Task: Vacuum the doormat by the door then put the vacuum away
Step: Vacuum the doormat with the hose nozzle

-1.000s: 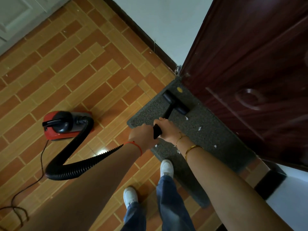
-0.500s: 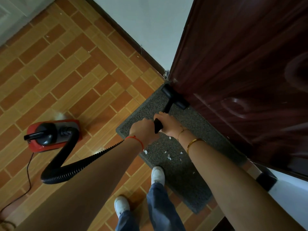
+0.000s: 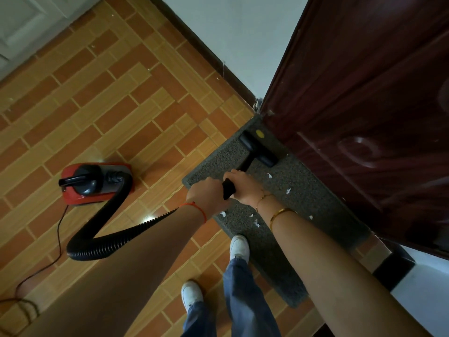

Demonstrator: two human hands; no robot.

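A grey doormat (image 3: 303,205) lies along the foot of a dark red door (image 3: 364,117), with white scraps scattered on it. The black vacuum wand (image 3: 229,188) runs down to a black floor nozzle (image 3: 257,149) resting on the mat's far end, near a yellow spot. My left hand (image 3: 206,193) and my right hand (image 3: 245,186) both grip the wand, side by side. A ribbed black hose (image 3: 102,242) loops left to the red canister vacuum (image 3: 94,183) on the tiles.
The vacuum's thin black cord (image 3: 48,261) trails across the brick-patterned tile floor (image 3: 121,105) to the lower left. A white wall (image 3: 230,45) with dark skirting meets the door. My white shoes (image 3: 239,248) stand at the mat's near edge.
The nozzle has drawn back a little from the door's foot, uncovering the yellow spot on the mat. The view has shifted, and both hands keep their hold on the wand.
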